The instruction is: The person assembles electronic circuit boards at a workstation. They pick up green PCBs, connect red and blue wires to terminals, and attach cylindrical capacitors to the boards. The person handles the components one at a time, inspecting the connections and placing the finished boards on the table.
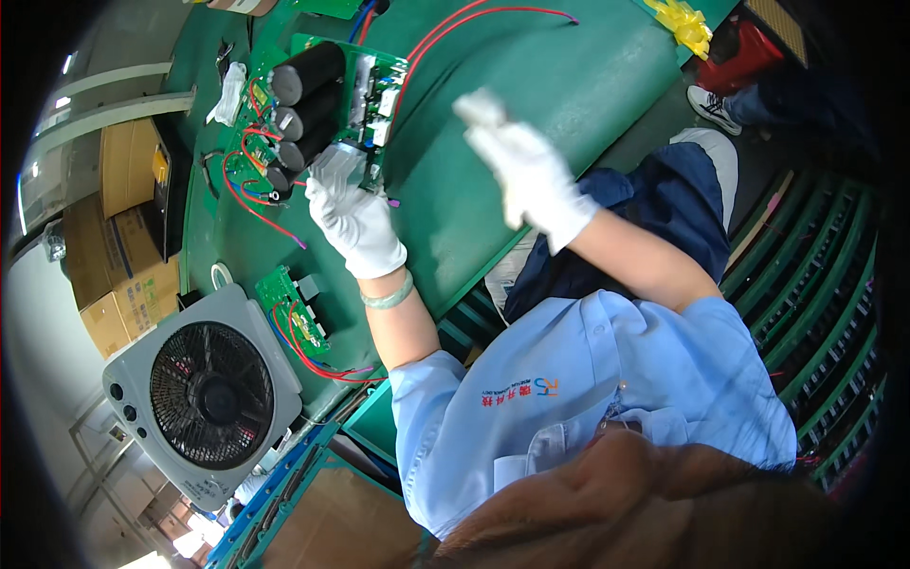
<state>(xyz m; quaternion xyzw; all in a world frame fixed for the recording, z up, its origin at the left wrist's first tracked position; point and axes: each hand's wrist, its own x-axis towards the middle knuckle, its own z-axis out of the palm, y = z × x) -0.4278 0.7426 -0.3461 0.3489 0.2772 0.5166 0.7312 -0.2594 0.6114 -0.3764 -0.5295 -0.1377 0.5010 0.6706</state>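
Note:
My left hand (355,223), in a white glove, is at the near edge of a green circuit board (398,71). Its fingers are curled against a grey, shiny block (339,165) at that edge and look closed on the board's assembly; the fingertips are partly hidden. Several large black cylindrical capacitors (311,74) stand out from the board, and red wires (427,47) run off it. To the right, over the green tabletop, my right hand (521,166) is raised in a white glove. Motion blurs it, but its fingers are stretched out and nothing shows in them.
A grey box fan (213,398) stands at the left, beside a smaller green board (289,308) with red wires. Yellow ties (682,27) lie at the far right corner of the table (531,76). Cardboard boxes (128,275) are stacked at the left. Another person's shoe (713,109) shows at right.

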